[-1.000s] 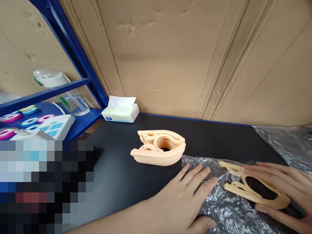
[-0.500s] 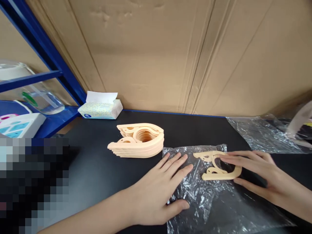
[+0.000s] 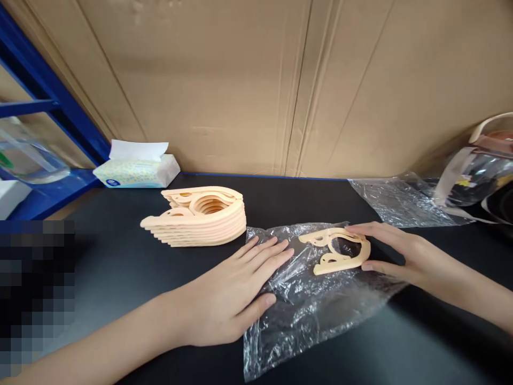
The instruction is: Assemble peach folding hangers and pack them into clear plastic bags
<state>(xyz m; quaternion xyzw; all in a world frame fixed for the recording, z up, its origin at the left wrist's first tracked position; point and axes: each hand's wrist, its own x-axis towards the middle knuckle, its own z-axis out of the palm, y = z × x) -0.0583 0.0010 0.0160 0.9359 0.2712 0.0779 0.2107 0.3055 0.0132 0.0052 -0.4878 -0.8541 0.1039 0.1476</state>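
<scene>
My left hand (image 3: 236, 289) lies flat, fingers stretched out, on the left part of a crinkled clear plastic bag (image 3: 300, 315). On the bag's upper right part rests a beige folding clothes hanger (image 3: 340, 262), folded up. My right hand (image 3: 395, 251) holds its rounded end, with the thumb at the near side and the fingers at the far side. Whether the hanger is inside the bag or on top of it, I cannot tell. Left of the bag stands a neat stack of similar folded hangers (image 3: 208, 227), apart from both hands.
A tissue pack (image 3: 138, 168) sits at the back left beside a blue metal frame (image 3: 60, 112). Another clear plastic bag (image 3: 393, 203) lies at the back right, next to a clear jug with a handle (image 3: 468, 176). Cardboard (image 3: 224, 91) walls off the black table's back.
The view has turned right, bringing the jug into sight. My right fingers have drawn back from over the hanger's ring to its rounded edge. The bag's near right corner has pulled inward.
</scene>
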